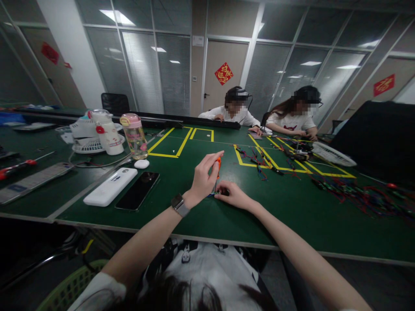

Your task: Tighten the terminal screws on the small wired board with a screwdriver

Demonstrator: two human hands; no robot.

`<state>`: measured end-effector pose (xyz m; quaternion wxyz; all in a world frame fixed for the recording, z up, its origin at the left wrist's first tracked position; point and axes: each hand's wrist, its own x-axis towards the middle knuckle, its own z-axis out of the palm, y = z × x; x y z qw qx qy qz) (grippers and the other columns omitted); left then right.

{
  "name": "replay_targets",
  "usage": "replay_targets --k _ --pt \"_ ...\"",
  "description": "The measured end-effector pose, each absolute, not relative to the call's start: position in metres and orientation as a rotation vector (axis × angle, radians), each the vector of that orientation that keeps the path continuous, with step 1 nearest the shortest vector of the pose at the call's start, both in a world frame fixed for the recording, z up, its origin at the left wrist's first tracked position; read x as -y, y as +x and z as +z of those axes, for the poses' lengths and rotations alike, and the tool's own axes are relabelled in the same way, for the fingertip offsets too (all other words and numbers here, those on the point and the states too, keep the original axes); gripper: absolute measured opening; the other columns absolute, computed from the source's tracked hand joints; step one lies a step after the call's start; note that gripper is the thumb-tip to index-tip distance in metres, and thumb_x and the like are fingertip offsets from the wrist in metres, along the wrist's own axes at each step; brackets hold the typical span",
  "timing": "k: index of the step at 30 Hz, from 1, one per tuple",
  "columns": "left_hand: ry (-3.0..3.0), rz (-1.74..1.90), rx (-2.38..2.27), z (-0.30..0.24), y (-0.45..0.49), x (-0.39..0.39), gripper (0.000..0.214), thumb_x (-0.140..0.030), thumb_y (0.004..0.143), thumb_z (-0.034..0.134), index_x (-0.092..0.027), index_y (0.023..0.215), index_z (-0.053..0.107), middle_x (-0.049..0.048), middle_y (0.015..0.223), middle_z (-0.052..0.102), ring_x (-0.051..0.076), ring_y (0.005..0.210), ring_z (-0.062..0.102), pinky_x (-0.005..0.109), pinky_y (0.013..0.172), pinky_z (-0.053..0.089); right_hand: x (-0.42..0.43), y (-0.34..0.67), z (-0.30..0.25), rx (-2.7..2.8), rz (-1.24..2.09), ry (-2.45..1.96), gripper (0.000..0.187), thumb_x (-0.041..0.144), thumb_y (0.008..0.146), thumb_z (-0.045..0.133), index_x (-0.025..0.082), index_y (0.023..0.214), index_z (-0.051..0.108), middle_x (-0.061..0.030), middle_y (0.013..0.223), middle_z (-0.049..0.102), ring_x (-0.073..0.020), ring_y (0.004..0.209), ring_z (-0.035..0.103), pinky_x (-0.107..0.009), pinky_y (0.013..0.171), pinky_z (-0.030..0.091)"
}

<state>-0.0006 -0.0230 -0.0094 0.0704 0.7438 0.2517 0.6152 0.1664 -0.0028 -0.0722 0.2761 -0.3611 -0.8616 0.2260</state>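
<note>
My left hand [203,176], with a watch on its wrist, is closed around the orange handle of an upright screwdriver [219,162]. The thin shaft runs down to a small circuit board [213,194] with a blue wire, lying low over the green table. My right hand [236,196] rests on the table and pinches the board's edge from the right. Fingers cover most of the board, so the exact spot where the tip meets it cannot be made out.
A white power bank [110,186], a black phone [138,191] and a white earbud case [142,164] lie to the left. Behind them stands a drink bottle [135,136]. Tangled wired boards [353,194] cover the right side. Two people sit across the table [201,224].
</note>
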Motion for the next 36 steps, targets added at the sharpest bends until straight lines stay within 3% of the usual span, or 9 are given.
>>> replay_targets --k 7,14,36 --pt "2.269 1.850 -0.837 -0.0099 0.0003 0.0226 0.027 -0.016 0.095 0.050 -0.021 0.119 0.060 0.0049 0.102 0.061 0.015 0.092 0.059 0.027 0.079 0.049 0.0037 0.1661 -0.0714 2.309 0.613 -0.978 0.008 0.021 0.078 0.067 0.017 0.083 0.063 0.0002 0.073 0.057 -0.0132 0.065 0.050 -0.026 0.062 0.040" --pt "2.279 1.854 -0.863 -0.0096 0.0006 0.0238 0.024 -0.018 0.094 0.051 -0.021 0.117 0.060 0.0038 0.099 0.058 0.014 0.087 0.057 0.026 0.076 0.049 0.0042 0.1656 -0.0707 2.309 0.604 -0.981 0.007 0.021 0.079 0.067 0.017 0.082 0.062 0.0004 0.073 0.056 -0.0132 0.065 0.050 -0.026 0.062 0.040" --pt "2.269 1.820 -0.809 -0.0106 -0.0016 0.0226 0.034 -0.018 0.099 0.037 -0.021 0.128 0.055 0.0075 0.114 0.062 0.018 0.105 0.059 0.032 0.091 0.048 0.0037 0.1662 -0.0711 2.318 0.600 -0.977 0.008 0.022 0.079 0.067 0.017 0.083 0.063 0.0004 0.073 0.056 -0.0132 0.065 0.051 -0.025 0.062 0.041"
